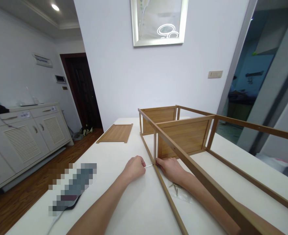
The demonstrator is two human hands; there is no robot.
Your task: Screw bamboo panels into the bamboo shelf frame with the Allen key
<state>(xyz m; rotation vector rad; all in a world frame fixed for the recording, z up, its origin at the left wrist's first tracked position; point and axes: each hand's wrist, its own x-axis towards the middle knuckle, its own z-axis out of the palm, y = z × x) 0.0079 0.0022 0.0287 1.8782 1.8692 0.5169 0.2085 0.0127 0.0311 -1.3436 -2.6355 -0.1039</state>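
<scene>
A white, flat tabletop (131, 212) is spread beneath the fingers, and by it a brown, open wooden frame with inset panels (185, 140) is borne, rising beside the right fingers. Beyond the left fingers, a brown, flat wooden panel (116, 133) is laid. The right hand (169, 168) is bent against the frame's lower joint; whether anything is gripped there cannot be told. By the left hand (135, 167), curled closed, a thin, pale, straight rod (149, 166) is held, its tip at the joint. Just nearer than the right fingers, small brass-coloured screws (175, 187) are scattered; if brushed by the forearm, they could be lost, and if the rod is tilted, its tip could be slipped.
</scene>
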